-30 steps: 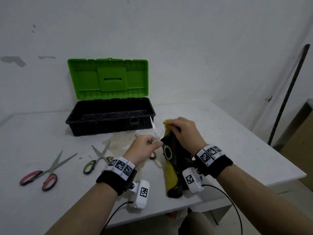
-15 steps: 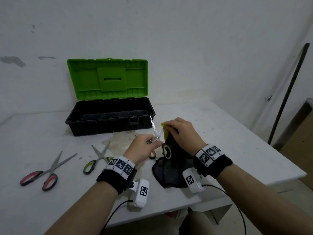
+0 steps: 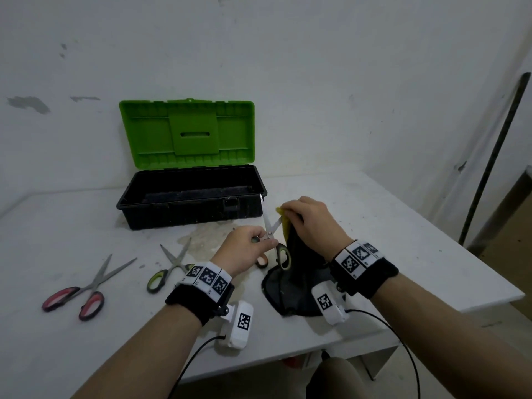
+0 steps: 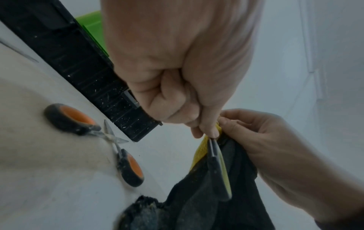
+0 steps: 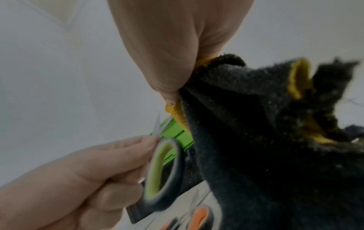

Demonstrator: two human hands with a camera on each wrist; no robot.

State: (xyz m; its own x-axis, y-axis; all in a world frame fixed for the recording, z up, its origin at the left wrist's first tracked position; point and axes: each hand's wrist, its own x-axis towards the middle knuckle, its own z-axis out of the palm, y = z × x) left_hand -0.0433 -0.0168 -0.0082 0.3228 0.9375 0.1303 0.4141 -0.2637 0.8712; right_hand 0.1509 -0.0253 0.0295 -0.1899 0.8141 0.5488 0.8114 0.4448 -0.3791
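Note:
My left hand [image 3: 266, 242] pinches a small pair of scissors [image 3: 270, 233] near the pivot. Its blades stand apart and point up, and its black and yellow-green handle loop [image 5: 163, 171] hangs below. My right hand [image 3: 289, 212] pinches the top edge of a black and yellow cloth [image 3: 296, 280] right beside the blades. The cloth hangs from the fingers and its lower end spreads on the white table [image 3: 403, 254]. In the left wrist view the scissors handle [image 4: 216, 168] lies against the cloth [image 4: 236, 194].
An open toolbox with a black base [image 3: 190, 197] and a raised green lid [image 3: 187, 131] stands behind the hands. Red-handled scissors [image 3: 77, 295], green-handled scissors [image 3: 169, 266] and orange-handled scissors [image 4: 98, 135] lie on the table. A dark pole [image 3: 495, 156] leans at the right.
The cloth has turned in my right hand: its long yellow side no longer faces me and the black side now spreads on the table. My left hand has barely moved.

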